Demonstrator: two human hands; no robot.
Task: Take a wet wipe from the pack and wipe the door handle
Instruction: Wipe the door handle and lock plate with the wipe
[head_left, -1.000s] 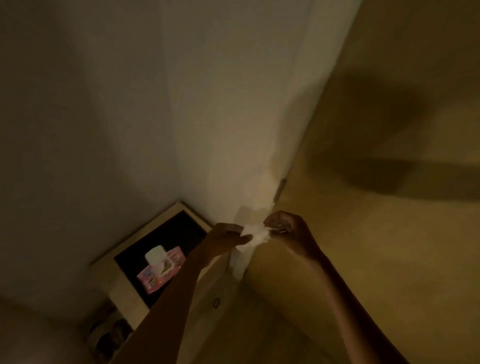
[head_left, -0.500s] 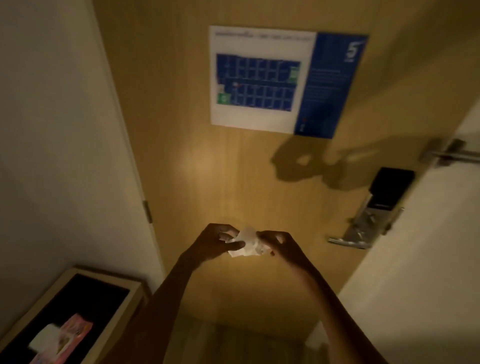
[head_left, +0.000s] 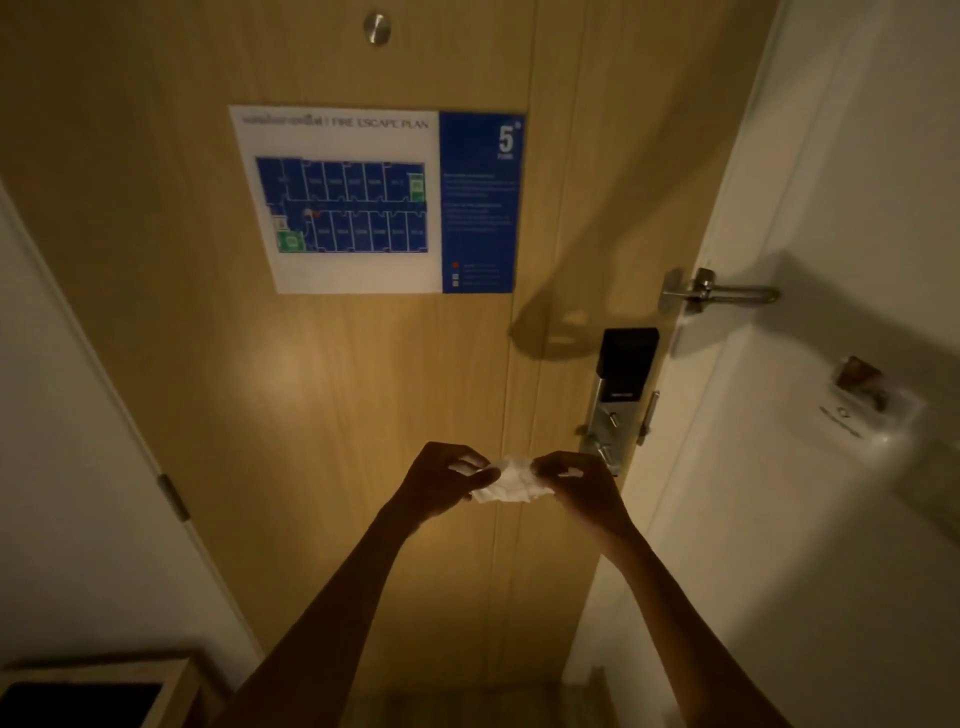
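Observation:
A crumpled white wet wipe (head_left: 511, 480) is stretched between my two hands in front of a wooden door (head_left: 332, 395). My left hand (head_left: 441, 480) pinches its left edge and my right hand (head_left: 579, 483) pinches its right edge. Just above and right of my right hand is the metal lock plate (head_left: 615, 415) with a black card reader on top; my right hand hides most of the lever handle. The wipe pack is out of view.
A fire escape plan (head_left: 374, 200) hangs on the door, with a peephole (head_left: 376, 28) above it. A swing-bar latch (head_left: 719, 293) sits on the white frame at right. A wooden table corner (head_left: 171, 675) shows at the bottom left. White walls flank the door.
My view has swung right and up from the corner table to the door. Both hands with the wipe now sit closer to the lock plate, and the pack has left the view.

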